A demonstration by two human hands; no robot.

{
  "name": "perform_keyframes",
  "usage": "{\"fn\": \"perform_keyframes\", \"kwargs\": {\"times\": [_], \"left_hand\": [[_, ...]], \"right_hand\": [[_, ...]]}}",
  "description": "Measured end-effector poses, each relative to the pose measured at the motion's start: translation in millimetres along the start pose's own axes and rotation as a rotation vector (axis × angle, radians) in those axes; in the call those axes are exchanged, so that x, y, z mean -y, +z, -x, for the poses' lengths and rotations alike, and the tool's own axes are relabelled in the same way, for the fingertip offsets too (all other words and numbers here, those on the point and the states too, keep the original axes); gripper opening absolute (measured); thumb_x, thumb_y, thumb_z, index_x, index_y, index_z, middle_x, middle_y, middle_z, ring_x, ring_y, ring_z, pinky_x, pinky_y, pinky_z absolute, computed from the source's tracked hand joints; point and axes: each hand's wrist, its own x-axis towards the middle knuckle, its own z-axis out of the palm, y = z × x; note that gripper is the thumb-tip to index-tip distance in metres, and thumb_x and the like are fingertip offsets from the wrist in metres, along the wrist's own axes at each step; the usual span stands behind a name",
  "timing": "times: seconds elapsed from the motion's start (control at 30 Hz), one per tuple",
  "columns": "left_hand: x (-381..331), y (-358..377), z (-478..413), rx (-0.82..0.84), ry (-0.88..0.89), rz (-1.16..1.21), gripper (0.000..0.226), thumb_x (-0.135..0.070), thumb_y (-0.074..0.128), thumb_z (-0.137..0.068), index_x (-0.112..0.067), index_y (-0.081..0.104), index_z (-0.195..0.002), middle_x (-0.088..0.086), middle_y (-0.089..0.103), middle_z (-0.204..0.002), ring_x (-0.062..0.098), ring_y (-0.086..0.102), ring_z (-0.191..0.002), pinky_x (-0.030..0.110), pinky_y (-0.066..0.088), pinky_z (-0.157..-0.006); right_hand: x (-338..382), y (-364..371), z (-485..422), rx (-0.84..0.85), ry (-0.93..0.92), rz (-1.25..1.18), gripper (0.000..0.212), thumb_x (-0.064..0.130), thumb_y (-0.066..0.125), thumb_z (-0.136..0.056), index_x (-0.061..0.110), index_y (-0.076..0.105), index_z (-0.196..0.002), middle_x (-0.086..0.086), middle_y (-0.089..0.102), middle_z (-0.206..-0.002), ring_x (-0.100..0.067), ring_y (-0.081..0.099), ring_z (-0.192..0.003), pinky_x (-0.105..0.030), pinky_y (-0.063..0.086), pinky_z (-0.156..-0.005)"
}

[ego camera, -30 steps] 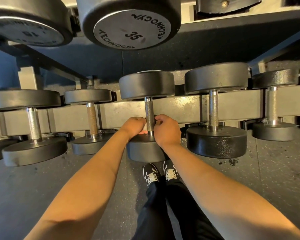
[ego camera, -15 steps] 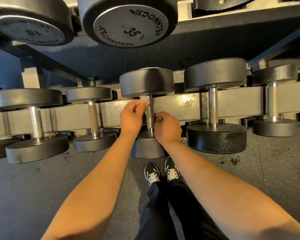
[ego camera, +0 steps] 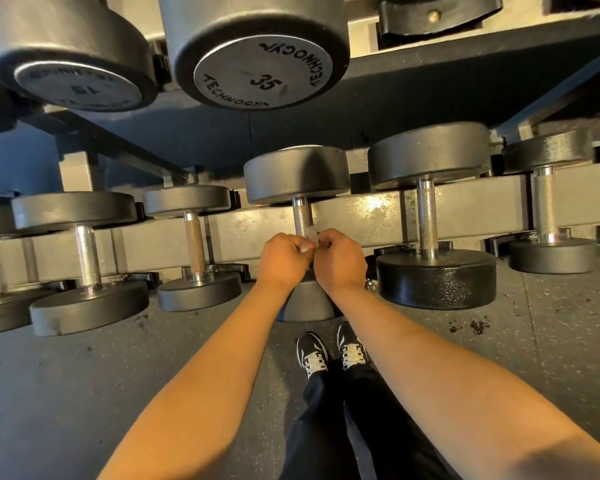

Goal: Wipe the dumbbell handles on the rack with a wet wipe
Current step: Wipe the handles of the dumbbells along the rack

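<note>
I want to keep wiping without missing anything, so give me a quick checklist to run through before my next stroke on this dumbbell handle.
1. Wet wipe on the handle of the middle dumbbell: ok, a pale strip shows between the hands, against the bar.
2. Left hand pinches the wipe: ok, fingers curled at the bar.
3. Right hand pinches the wipe: ok, fingers curled opposite.
4. Wipe fully wraps the bar: cannot tell, the hands hide it.
5. Upper handle wiped: cannot tell, the knurled part above the hands is bare.
6. Dumbbell seated on the rack: ok, both ends sit level with neighbours.
</note>
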Motion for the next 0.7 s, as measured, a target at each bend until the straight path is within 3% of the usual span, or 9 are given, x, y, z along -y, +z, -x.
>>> {"fn": "perform_keyframes", "kwargs": {"times": [0.1,0.2,0.27,0.37,0.5,0.6,0.7], "left_hand": [[-5.2,-4.1,-3.8,0.034,0.046,-0.033,0.021,-0.01,0.062,-0.094,-0.002,0.074,-0.079,0.006,0.061,-0.075,0.007,0.051,-0.07,0.019,0.042,-0.066],[-12.6,-10.8,-19.6,-0.149,0.182,-0.026,0.015,-0.014,0.062,-0.096,-0.015,0.077,-0.096,0.0,0.061,-0.094,0.009,0.05,-0.09,0.008,0.036,-0.077],[-11.8,-10.0,-27.7,-0.195,0.173,0.013,0.015,-0.016,0.062,-0.097,-0.014,0.077,-0.098,0.002,0.064,-0.098,0.011,0.052,-0.095,0.011,0.041,-0.081],[-2.7,0.9,-23.4,-0.125,0.095,0.014,0.016,-0.02,0.063,-0.094,-0.015,0.078,-0.089,0.008,0.067,-0.094,0.019,0.061,-0.087,0.033,0.053,-0.083],[4.1,5.1,-3.9,-0.063,0.019,0.006,0.015,-0.015,0.069,-0.089,-0.015,0.079,-0.078,0.0,0.073,-0.082,0.019,0.067,-0.086,0.028,0.053,-0.081],[3.1,1.2,-2.0,0.046,-0.148,0.011,0.012,-0.022,0.072,-0.085,-0.03,0.081,-0.084,-0.007,0.078,-0.089,0.015,0.07,-0.09,0.032,0.058,-0.083],[1.1,-2.8,-4.6,0.172,-0.2,-0.032,0.009,-0.026,0.074,-0.084,-0.03,0.079,-0.078,-0.004,0.077,-0.087,0.015,0.07,-0.088,0.035,0.058,-0.086]], "right_hand": [[1.5,-0.5,1.1,-0.015,0.014,-0.015,0.026,0.016,0.049,-0.098,0.019,0.071,-0.111,-0.004,0.071,-0.108,-0.027,0.066,-0.095,-0.041,0.055,-0.083],[0.1,-1.2,0.2,-0.034,-0.011,-0.01,0.024,0.019,0.048,-0.099,0.021,0.069,-0.11,-0.004,0.069,-0.108,-0.028,0.064,-0.096,-0.039,0.053,-0.083],[0.4,-1.8,-0.6,-0.03,-0.021,-0.015,0.023,0.02,0.048,-0.099,0.021,0.068,-0.11,-0.004,0.069,-0.109,-0.027,0.063,-0.097,-0.038,0.052,-0.083],[-1.2,-0.5,-2.1,-0.025,-0.018,-0.013,0.026,0.019,0.047,-0.099,0.022,0.067,-0.116,-0.004,0.068,-0.113,-0.028,0.064,-0.1,-0.04,0.053,-0.085],[-1.9,1.5,-1.7,-0.029,0.003,-0.009,0.032,0.017,0.049,-0.098,0.021,0.063,-0.127,-0.004,0.066,-0.121,-0.029,0.064,-0.106,-0.046,0.053,-0.091],[-1.9,1.6,-0.1,-0.045,0.017,-0.011,0.031,0.016,0.049,-0.097,0.022,0.065,-0.123,-0.002,0.067,-0.12,-0.027,0.064,-0.104,-0.045,0.054,-0.089],[-2.6,2.1,1.0,-0.054,0.029,-0.017,0.031,0.018,0.048,-0.098,0.024,0.065,-0.124,0.0,0.067,-0.122,-0.026,0.064,-0.105,-0.045,0.054,-0.09]]}}
